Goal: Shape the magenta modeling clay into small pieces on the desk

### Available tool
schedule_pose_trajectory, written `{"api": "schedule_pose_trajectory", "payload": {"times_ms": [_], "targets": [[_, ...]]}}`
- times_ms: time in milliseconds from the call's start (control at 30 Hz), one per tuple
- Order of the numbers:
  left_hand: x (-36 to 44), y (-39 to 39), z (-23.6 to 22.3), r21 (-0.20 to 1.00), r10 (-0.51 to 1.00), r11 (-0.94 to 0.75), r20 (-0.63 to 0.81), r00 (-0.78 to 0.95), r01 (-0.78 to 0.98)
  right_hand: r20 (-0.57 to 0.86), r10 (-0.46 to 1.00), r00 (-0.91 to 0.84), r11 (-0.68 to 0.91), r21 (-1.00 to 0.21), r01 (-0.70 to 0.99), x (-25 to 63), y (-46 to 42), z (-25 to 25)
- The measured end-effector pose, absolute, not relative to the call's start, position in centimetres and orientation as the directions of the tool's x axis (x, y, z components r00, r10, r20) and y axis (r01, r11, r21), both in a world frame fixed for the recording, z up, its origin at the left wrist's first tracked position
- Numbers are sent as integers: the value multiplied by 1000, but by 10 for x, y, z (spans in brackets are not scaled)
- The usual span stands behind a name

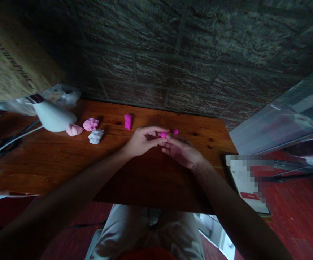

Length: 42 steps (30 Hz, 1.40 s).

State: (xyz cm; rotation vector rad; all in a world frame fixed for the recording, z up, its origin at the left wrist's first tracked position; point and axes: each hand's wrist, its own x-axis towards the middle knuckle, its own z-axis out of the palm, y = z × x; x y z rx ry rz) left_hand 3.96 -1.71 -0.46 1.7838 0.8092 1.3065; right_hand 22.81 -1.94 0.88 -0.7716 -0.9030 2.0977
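Observation:
Between the fingertips of both hands is a small piece of bright pink modelling clay (163,135). My left hand (146,140) pinches it from the left with thumb and fingers. From the right, my right hand (182,150) has its fingers curled against the same piece. Just beyond the right fingertips lies a small round ball of pink clay (175,131) on the wooden table (113,155). A longer magenta lump of clay (128,122) rests behind my left hand. Farther left sit a pink crumpled lump (90,124), a paler pink lump (74,130) and a white lump (96,136).
A white lamp base (53,115) with a cable stands at the left, below a large printed brown shade or box (15,57). Clear plastic bags (61,95) lie behind it. A stone-block wall (156,61) borders the table's back. A flat item (247,184) lies at the right edge.

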Motion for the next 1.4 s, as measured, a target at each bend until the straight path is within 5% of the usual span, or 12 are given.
{"api": "schedule_pose_trajectory", "payload": {"times_ms": [467,633,800,1033,1100,1233,1400], "targets": [[40,-18,-1,791,782,-602,558,277,108,-245,776,-581,-506,-792,-341,227,-18,3],[38,-17,-6,830,814,-542,480,327,129,-262,782,-565,-514,-784,-347,231,-14,5],[42,-6,-14,827,874,-477,409,263,298,-173,902,-396,-363,-800,-477,258,3,16],[84,33,-1,628,909,-406,199,367,664,-109,955,-277,-245,-818,-520,286,18,27],[92,37,-1,626,889,-442,211,406,643,-93,954,-286,-230,-838,-494,287,18,28],[82,24,-8,808,877,-431,270,397,403,-71,949,-308,-203,-885,-420,287,17,27],[50,-8,-8,990,939,-141,137,315,-12,-15,950,-312,-118,-942,-314,279,12,23]]}}
